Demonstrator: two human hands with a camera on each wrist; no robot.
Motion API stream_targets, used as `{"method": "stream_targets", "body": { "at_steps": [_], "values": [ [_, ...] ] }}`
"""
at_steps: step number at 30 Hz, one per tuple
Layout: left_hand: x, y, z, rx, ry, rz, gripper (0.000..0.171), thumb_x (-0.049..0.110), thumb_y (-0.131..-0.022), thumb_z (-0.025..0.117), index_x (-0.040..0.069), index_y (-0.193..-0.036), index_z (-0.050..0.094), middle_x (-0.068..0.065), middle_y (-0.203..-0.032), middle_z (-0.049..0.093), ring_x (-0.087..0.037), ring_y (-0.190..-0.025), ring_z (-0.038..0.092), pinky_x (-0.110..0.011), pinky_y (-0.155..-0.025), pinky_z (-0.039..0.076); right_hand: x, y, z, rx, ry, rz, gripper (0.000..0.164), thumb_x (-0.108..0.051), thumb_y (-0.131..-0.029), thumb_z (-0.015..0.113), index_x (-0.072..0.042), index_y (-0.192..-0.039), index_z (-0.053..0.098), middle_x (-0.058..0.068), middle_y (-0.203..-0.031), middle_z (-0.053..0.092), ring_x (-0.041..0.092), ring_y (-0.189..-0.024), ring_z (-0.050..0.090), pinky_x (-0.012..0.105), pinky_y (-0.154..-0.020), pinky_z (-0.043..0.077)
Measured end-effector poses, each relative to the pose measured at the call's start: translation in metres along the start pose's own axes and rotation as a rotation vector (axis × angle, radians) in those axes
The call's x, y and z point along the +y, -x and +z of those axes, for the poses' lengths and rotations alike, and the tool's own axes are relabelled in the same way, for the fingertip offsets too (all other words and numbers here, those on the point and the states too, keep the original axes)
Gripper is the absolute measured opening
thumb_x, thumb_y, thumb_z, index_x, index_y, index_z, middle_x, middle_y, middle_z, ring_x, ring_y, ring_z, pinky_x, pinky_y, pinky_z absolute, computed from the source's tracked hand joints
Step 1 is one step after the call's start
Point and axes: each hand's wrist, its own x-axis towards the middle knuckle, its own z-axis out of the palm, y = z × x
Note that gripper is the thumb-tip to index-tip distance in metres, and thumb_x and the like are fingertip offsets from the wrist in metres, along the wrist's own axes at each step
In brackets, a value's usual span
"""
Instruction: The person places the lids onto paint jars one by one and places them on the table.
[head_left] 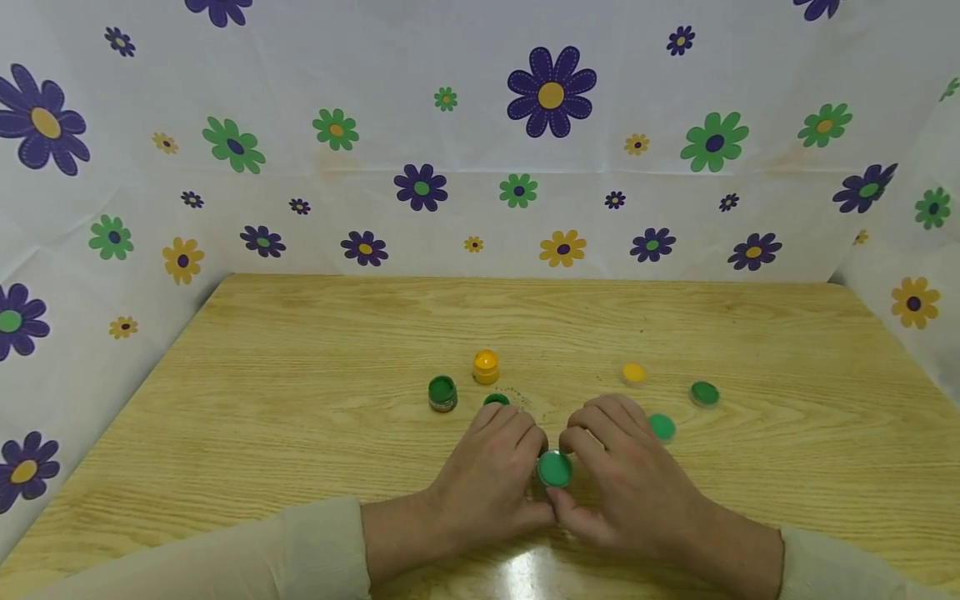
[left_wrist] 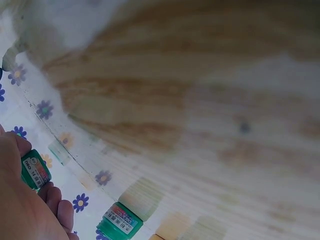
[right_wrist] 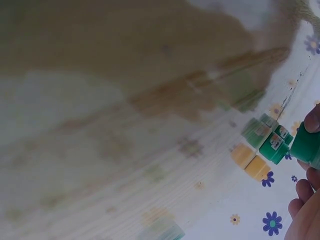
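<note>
A small green paint jar (head_left: pixel 555 469) is between my two hands, low in the middle of the head view, its round light-green top facing up. My left hand (head_left: pixel 495 475) grips it from the left, fingers curled and thumb at the near side. From the other side my right hand (head_left: pixel 626 475) pinches it with thumb and bent fingers. In the left wrist view the held jar (left_wrist: pixel 36 170) shows a printed label. Whether that green top is a lid or bare paint, I cannot tell.
Beyond my left hand stand an open dark green jar (head_left: pixel 442 393), a yellow jar (head_left: pixel 486 367) and a partly hidden green jar (head_left: pixel 497 400). Past my right hand lie a yellow lid (head_left: pixel 633 372), a dark green lid (head_left: pixel 705 393) and a light-green lid (head_left: pixel 662 427). Flowered cloth (head_left: pixel 480 217) surrounds the table.
</note>
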Motion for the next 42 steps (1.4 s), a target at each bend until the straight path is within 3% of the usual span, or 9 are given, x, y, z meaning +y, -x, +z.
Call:
{"method": "stream_targets", "body": {
  "at_steps": [7, 13, 20, 26, 33, 38, 42],
  "values": [
    [0.0000, -0.0010, -0.0019, -0.014, 0.005, -0.001, 0.040, 0.049, -0.070, 0.078, 0.015, -0.080, 0.059, 0.007, -0.076, 0.052, -0.011, -0.076, 0.049, -0.025, -0.077, 0.036, 0.0008, 0.0003, -0.0019, -0.011, 0.022, 0.010, 0.034, -0.047, -0.086, 0.060, -0.013, -0.087, 0.060, -0.001, -0.094, 0.056, 0.020, -0.094, 0.050, 0.040, -0.091, 0.041],
    [-0.0018, -0.0021, -0.0034, -0.058, 0.033, -0.011, 0.042, 0.051, -0.071, 0.078, 0.015, -0.086, 0.062, 0.007, -0.082, 0.056, -0.011, -0.080, 0.051, -0.027, -0.081, 0.038, 0.0009, 0.0008, -0.0037, -0.009, 0.013, 0.022, 0.042, -0.053, -0.090, 0.056, -0.012, -0.097, 0.065, -0.001, -0.097, 0.059, 0.020, -0.096, 0.051, 0.041, -0.093, 0.041],
    [-0.0001, -0.0020, -0.0018, -0.061, 0.043, 0.006, 0.039, 0.050, -0.073, 0.076, 0.015, -0.082, 0.061, 0.008, -0.079, 0.052, -0.010, -0.079, 0.049, -0.026, -0.080, 0.037, -0.0009, 0.0012, -0.0028, -0.010, -0.026, 0.012, 0.033, -0.036, -0.076, 0.066, -0.013, -0.099, 0.066, -0.002, -0.097, 0.059, 0.019, -0.096, 0.050, 0.040, -0.093, 0.040],
    [-0.0012, -0.0007, -0.0052, -0.041, 0.098, -0.042, 0.034, 0.042, -0.070, 0.079, 0.015, -0.082, 0.062, 0.008, -0.080, 0.054, -0.010, -0.081, 0.051, -0.026, -0.082, 0.039, -0.0004, 0.0015, -0.0009, -0.006, -0.054, 0.016, 0.030, -0.032, -0.071, 0.067, -0.014, -0.095, 0.064, -0.003, -0.097, 0.057, 0.018, -0.096, 0.050, 0.039, -0.092, 0.040],
    [-0.0009, -0.0014, -0.0052, -0.063, 0.117, -0.037, 0.038, 0.046, -0.069, 0.081, 0.016, -0.084, 0.062, 0.008, -0.081, 0.054, -0.010, -0.082, 0.050, -0.026, -0.081, 0.037, 0.0010, 0.0030, -0.0003, -0.005, -0.057, 0.034, 0.026, -0.038, -0.080, 0.066, -0.015, -0.091, 0.063, -0.003, -0.097, 0.057, 0.018, -0.097, 0.050, 0.039, -0.093, 0.040],
    [-0.0015, -0.0012, -0.0054, -0.080, 0.116, -0.039, 0.038, 0.044, -0.068, 0.081, 0.015, -0.086, 0.063, 0.008, -0.083, 0.055, -0.010, -0.083, 0.051, -0.026, -0.082, 0.038, 0.0027, 0.0037, -0.0006, -0.011, -0.053, 0.051, 0.035, -0.051, -0.090, 0.060, -0.016, -0.093, 0.062, -0.003, -0.099, 0.056, 0.018, -0.098, 0.050, 0.040, -0.094, 0.039],
    [-0.0024, -0.0009, -0.0067, -0.100, 0.129, -0.060, 0.040, 0.044, -0.067, 0.082, 0.015, -0.089, 0.065, 0.008, -0.085, 0.056, -0.010, -0.085, 0.052, -0.027, -0.084, 0.039, 0.0028, 0.0029, -0.0004, -0.023, -0.062, 0.049, 0.037, -0.051, -0.087, 0.063, -0.015, -0.097, 0.064, -0.003, -0.100, 0.057, 0.017, -0.099, 0.050, 0.041, -0.094, 0.040]
  ]
}}
